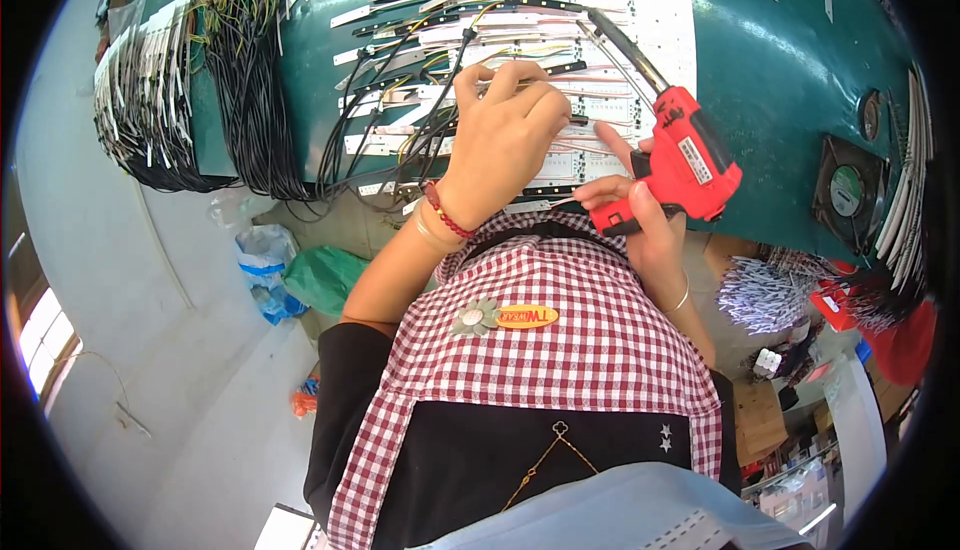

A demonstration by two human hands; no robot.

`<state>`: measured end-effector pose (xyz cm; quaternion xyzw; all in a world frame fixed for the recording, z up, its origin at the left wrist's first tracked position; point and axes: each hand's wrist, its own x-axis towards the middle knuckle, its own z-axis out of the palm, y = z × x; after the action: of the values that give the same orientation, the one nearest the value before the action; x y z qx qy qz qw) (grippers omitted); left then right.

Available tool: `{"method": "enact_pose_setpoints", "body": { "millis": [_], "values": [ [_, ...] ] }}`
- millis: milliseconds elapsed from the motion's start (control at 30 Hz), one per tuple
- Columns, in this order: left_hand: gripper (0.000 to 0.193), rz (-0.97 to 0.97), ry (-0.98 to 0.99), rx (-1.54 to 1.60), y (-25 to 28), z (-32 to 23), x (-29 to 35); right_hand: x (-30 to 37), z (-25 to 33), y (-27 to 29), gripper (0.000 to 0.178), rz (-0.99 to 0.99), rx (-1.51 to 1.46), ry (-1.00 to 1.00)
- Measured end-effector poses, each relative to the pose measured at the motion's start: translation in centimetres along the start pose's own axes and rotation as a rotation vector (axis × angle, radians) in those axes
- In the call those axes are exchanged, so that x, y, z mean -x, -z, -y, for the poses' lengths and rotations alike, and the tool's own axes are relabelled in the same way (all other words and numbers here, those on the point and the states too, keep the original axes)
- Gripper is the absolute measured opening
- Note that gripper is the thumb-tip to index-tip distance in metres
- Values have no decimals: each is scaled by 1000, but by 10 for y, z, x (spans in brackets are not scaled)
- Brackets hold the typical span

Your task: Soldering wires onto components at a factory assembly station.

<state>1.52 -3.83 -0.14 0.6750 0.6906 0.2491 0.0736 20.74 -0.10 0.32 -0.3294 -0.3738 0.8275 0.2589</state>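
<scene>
Green tabletop (770,80). Black cables (258,120): 10 o'clock. Red soldering gun (688,175): 2 o'clock, right hand's (658,230) fingers clamped on it. Left hand (510,133): 12 o'clock, fingers bent, grip indeterminable. Fan (847,191): 3 o'clock. Strips (368,144): 12 o'clock, partly blocked by left hand.

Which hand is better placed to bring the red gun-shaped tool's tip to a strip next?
Probably the right hand: it holds the red gun-shaped tool, whose long front end reaches over the white sheet. The left hand is over the strips, without the tool.
</scene>
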Motion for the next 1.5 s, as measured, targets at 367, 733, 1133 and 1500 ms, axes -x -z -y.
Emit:
{"method": "enact_pose_setpoints", "body": {
  "millis": [367,733,1133,1500],
  "values": [
    [9,8,25,-54,-9,-13,-4,14,13,16,42,-126,8,203],
    [6,-91,143,-121,-12,-11,5,47,16,61,40,-218,196,252],
    [6,-12,208,-125,-12,-4,-2,66,-3,67,37,-235,353,45],
    [7,10,205,-88,-8,-3,-1,72,-8,67,34,-208,432,5]
  ]
}}
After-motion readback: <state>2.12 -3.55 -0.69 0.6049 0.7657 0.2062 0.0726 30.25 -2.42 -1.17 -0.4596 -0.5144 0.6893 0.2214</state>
